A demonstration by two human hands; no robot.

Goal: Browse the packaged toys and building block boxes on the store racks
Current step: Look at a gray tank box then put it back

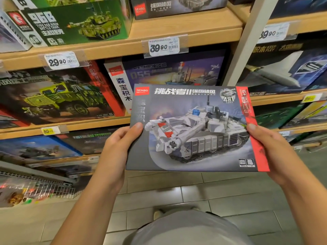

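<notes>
Tank box (194, 128), a flat grey building-block package with a red band down its right side, sits in front of the store racks, held in the air between our two hands with its printed face toward us. Our left hand (120, 144) grips the left edge of the box: the thumb (135, 129) lies on the printed face and the remaining fingers are hidden behind the box. Our right hand (270, 147) grips the right edge in the same way, its thumb pressed on the red band. The box is tilted slightly, with its top edge farther from us.

Behind the box, the wooden shelf (177, 27) carries a green tank box (79, 23) near its left end and a price tag (164, 45) reading 39.90 on its front edge. On the shelf below, we see a truck box (58, 96) at the left and a warship box (169, 71) directly behind the held package. A second price tag (62, 61) reads 29.90. The tiled floor (194, 193) lies below our arms.
</notes>
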